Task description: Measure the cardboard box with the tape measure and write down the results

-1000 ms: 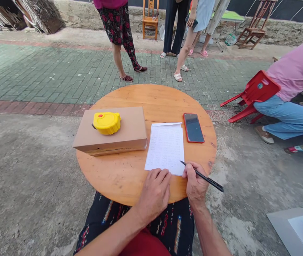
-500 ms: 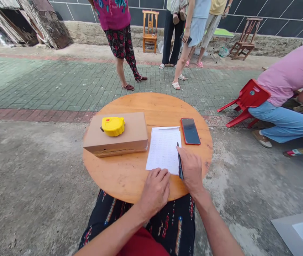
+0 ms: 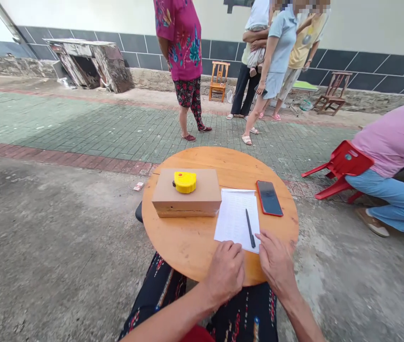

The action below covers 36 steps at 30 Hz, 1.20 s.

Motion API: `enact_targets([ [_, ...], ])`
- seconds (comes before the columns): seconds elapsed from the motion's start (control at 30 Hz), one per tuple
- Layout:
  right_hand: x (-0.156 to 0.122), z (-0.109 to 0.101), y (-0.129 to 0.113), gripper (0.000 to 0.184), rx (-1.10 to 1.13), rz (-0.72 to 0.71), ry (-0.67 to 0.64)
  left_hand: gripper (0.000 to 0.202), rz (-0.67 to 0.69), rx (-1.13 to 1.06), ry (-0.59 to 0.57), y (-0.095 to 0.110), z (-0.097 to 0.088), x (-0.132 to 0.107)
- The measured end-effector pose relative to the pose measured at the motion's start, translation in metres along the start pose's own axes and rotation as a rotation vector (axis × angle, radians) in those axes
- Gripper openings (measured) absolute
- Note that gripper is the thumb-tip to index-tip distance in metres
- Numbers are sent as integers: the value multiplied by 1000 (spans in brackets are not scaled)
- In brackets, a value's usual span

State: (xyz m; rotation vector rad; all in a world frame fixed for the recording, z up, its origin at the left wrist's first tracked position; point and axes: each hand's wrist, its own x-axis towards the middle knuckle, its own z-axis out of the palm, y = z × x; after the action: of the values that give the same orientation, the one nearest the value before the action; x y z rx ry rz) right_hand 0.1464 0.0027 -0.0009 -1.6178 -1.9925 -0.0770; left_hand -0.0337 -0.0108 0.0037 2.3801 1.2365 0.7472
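A sheet of lined white paper (image 3: pixel 233 219) lies on a round wooden table (image 3: pixel 183 247), its top edge folded. On its right side rests a black pen (image 3: pixel 249 228), held by neither hand. My right hand (image 3: pixel 276 259) lies just right of the pen, fingers stretched out and apart, with fingertips by the paper's edge. At the paper's lower edge rests my left hand (image 3: pixel 226 266), its fingers curled in loosely, nothing visible in them. Beyond the paper to the right is a phone (image 3: pixel 269 198) in a red case. A yellow tape measure (image 3: pixel 185 182) sits on a cardboard box (image 3: pixel 187 207) at the left.
Several people stand past the table, one in a magenta top (image 3: pixel 183 47). To the right, a person in a pink shirt (image 3: pixel 397 137) bends forward beside a red plastic chair (image 3: pixel 353 161). Wooden chairs (image 3: pixel 219 80) stand along the wall.
My right hand has let go of the pen, which now lies on the paper, and its fingers have opened. The view has tilted up and shifted left.
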Motion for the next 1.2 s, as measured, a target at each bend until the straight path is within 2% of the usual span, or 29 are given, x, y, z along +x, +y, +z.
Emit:
enact_targets([
  [0.1, 1, 8, -8, 29, 156, 28, -6, 14, 34, -59, 63, 1, -10, -10],
  [0.2, 21, 12, -25, 30, 326, 118, -43, 26, 38, -75, 264, -12, -36, -30],
  [0.27, 43, 14, -41, 34, 438, 213, -75, 37, -46, 6, 462, -34, -64, -43],
  [0.37, 81, 21, -68, 48, 599, 346, -88, 45, -298, 66, 750, -84, -109, -50],
  [0.43, 102, 29, -85, 57, 709, 401, -88, 49, -483, -73, 811, -118, -133, -44],
  [0.5, 115, 37, -99, 60, 790, 416, -109, 54, -623, -309, 776, -144, -148, -32],
  [0.6, 118, 42, -112, 59, 836, 392, -153, 53, -669, -575, 677, -159, -151, -17],
  [0.77, 110, 28, -115, 52, 721, 346, -203, 52, -643, -606, 691, -146, -142, -24],
  [0.83, 115, 19, -121, 50, 579, 313, -122, 52, -644, -624, 676, -142, -143, -32],
  [0.93, 134, 15, -144, 53, 408, 187, -15, 51, -611, -657, 672, -141, -146, -36],
  [1.1, 168, 37, -192, 72, 256, -67, -127, 48, -595, -666, 695, -144, -149, -28],
  [1.2, 176, 47, -201, 65, 240, -88, -150, 50, -591, -697, 683, -145, -148, -25],
])
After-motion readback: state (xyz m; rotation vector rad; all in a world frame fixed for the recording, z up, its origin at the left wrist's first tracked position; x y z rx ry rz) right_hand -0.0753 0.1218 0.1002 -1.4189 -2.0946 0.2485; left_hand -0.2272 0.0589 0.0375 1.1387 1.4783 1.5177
